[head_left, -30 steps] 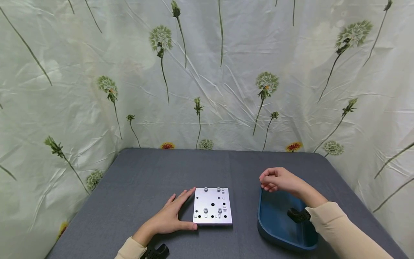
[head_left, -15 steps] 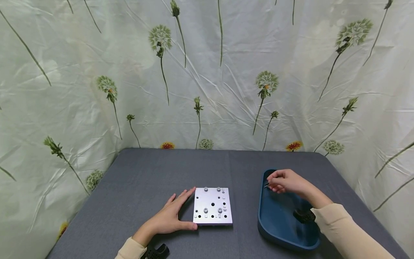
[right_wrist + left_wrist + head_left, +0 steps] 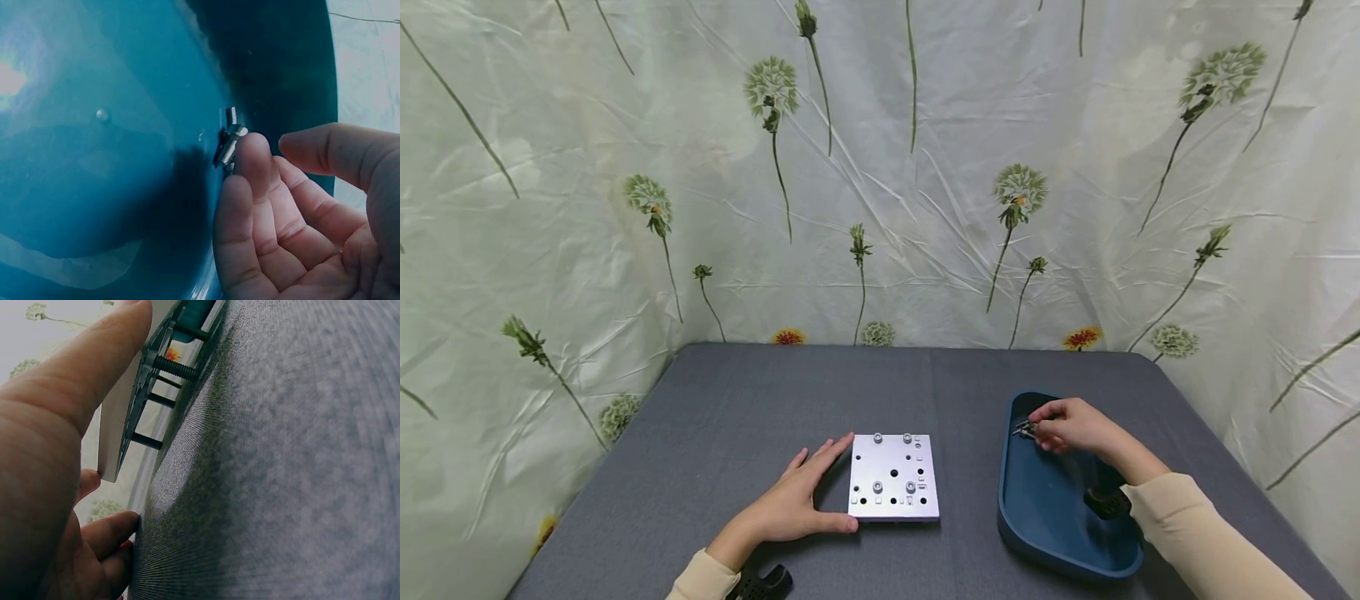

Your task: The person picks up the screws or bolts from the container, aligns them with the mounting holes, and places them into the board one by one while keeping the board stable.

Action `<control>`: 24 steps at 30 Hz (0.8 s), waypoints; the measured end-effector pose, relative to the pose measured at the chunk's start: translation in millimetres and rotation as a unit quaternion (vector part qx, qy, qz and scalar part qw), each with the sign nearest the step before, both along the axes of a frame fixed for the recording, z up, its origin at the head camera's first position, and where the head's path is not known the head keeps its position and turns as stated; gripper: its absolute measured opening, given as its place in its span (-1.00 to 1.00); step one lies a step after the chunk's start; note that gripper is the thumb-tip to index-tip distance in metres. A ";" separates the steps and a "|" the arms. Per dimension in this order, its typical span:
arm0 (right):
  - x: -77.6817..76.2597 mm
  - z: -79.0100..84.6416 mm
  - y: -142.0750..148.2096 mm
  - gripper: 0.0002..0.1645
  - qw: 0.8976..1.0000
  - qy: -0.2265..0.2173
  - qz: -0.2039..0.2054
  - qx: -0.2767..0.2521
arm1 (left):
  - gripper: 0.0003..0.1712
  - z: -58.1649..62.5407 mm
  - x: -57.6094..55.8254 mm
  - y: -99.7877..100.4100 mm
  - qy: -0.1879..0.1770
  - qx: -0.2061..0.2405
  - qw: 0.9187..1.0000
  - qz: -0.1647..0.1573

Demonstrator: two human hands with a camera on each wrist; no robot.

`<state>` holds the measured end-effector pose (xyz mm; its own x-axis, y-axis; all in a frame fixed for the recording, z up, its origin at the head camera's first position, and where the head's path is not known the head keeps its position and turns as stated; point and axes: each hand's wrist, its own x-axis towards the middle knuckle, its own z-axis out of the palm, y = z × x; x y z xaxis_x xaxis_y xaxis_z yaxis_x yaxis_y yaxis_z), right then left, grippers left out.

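"How is the left hand (image 3: pixel 797 504) lying?"

"Spread wide, gripping nothing: straight thumb at the near left corner of the drilled metal plate (image 3: pixel 883 461), forefinger at its far left corner. The plate sits midway between the tabletop's (image 3: pixel 775 400) left and right edges, held up by threaded shanks (image 3: pixel 175 368) beneath."

"And the right hand (image 3: pixel 1071 427)?"

"It reaches down into the far end of the blue tray (image 3: pixel 1047 557), towards the tabletop's right edge. Fingers bent, thumb a little apart from the forefinger, with nothing visible between them. A fingertip is right at some loose screws (image 3: pixel 231 147) by the tray wall; whether it touches them, I can't tell."

"How many screws?"

"Can't say; they overlap, and the fingers cover some."

"What else is obscured?"

"The right sleeve (image 3: pixel 1210 533) crosses the tray's right side. Both forearms and the tabletop's near edge run out of the head view. The left wrist view cuts off the thumb tip."
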<state>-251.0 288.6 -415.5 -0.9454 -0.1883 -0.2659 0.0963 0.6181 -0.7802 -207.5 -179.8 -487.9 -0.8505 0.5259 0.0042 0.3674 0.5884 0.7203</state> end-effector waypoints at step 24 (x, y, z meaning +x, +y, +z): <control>-3.6 -17.8 3.9 -0.74 0.997 0.038 -0.005 0.060 | 0.35 -0.4 -1.1 -0.2 -0.002 0.000 1.000 -0.005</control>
<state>-254.6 292.5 -433.3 -0.9653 -0.1506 -0.2133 0.0456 0.7071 -0.7057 -208.6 -180.0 -488.3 -0.8454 0.5341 0.0018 0.3705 0.5842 0.7221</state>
